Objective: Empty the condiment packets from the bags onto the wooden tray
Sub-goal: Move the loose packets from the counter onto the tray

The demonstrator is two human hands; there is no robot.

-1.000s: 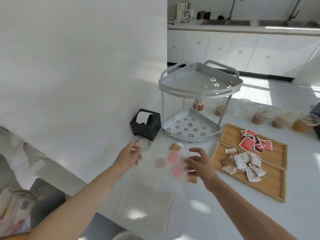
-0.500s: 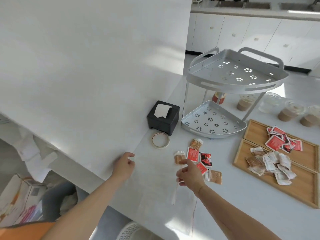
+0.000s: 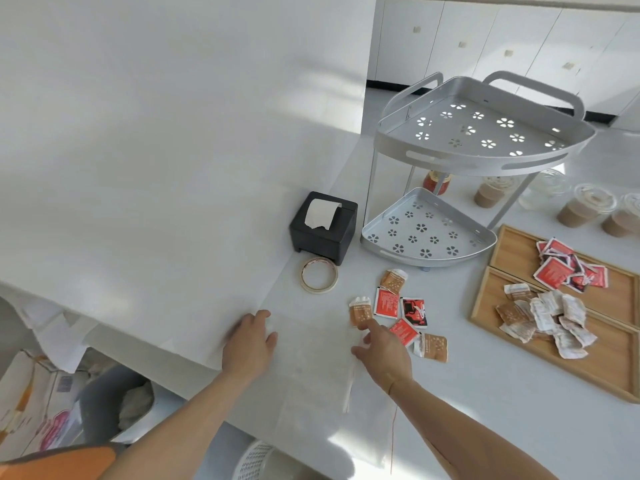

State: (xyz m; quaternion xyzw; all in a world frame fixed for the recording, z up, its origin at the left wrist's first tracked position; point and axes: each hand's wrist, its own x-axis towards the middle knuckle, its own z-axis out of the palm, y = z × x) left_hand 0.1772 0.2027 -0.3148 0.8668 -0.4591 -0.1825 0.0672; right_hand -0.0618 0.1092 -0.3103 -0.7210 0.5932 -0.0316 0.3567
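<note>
A clear empty plastic bag (image 3: 311,379) lies flat on the white table in front of me. My left hand (image 3: 251,342) grips its upper left corner, fingers curled. My right hand (image 3: 381,353) pinches its upper right edge, index finger stretched toward a brown packet (image 3: 361,310). Several red and brown condiment packets (image 3: 403,317) lie loose on the table just beyond that hand. The wooden tray (image 3: 606,362) sits to the right with two compartments: red packets (image 3: 568,268) in the far one, brown and white packets (image 3: 543,317) in the near one.
A black tissue box (image 3: 323,230) and a tape roll (image 3: 318,275) stand behind the bag. A grey two-tier corner rack (image 3: 429,233) is beyond the loose packets, with lidded drink cups (image 3: 585,209) and a red jar (image 3: 438,181) behind it. A white basket (image 3: 256,459) sits below the table's near edge.
The bag was held up with packets tumbling out; it has come down flat on the table and the packets now lie loose beside it. My head has tilted down and left.
</note>
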